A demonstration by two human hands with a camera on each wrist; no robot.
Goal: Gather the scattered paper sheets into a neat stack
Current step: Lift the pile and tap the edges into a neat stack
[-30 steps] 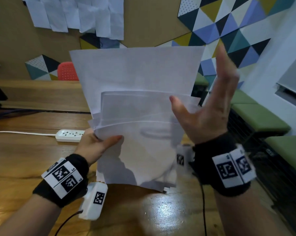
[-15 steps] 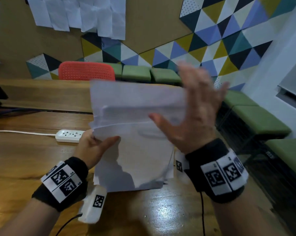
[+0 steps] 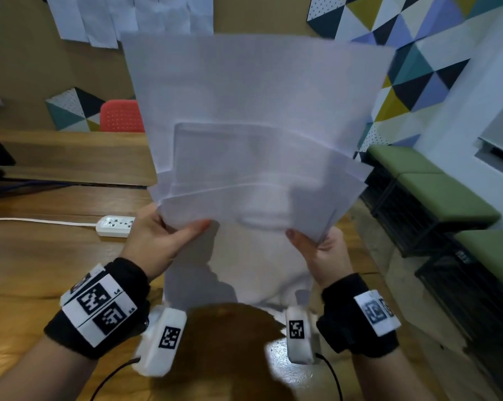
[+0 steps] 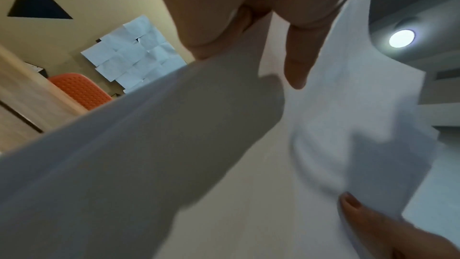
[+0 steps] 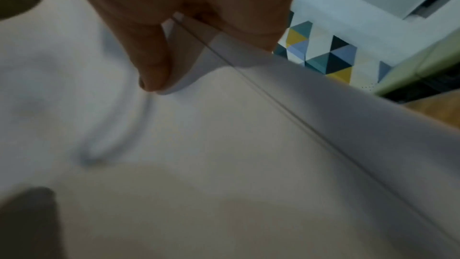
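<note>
Several white paper sheets [image 3: 253, 134] stand upright in front of me, above the wooden table [image 3: 33, 256], fanned unevenly with their top edges at different heights. My left hand [image 3: 169, 238] grips the bundle at its left side, thumb across the front sheet. My right hand [image 3: 316, 247] grips the right side, thumb on the front and fingers hidden behind. In the left wrist view the thumb [image 4: 296, 54] lies on the paper [image 4: 348, 117]. The right wrist view shows the thumb [image 5: 154, 62] pinching the sheets' edges [image 5: 273, 105].
A white power strip [image 3: 114, 225] with its cable lies on the table to the left. A red chair [image 3: 121, 115] stands behind the table. Green benches [image 3: 435, 195] line the right wall. More paper sheets [image 3: 129, 15] hang on the back wall.
The right hand was open, flat at the sheets' right and top edges; it dropped and now grips the bundle's right side. The sheets went down, then came up again.
</note>
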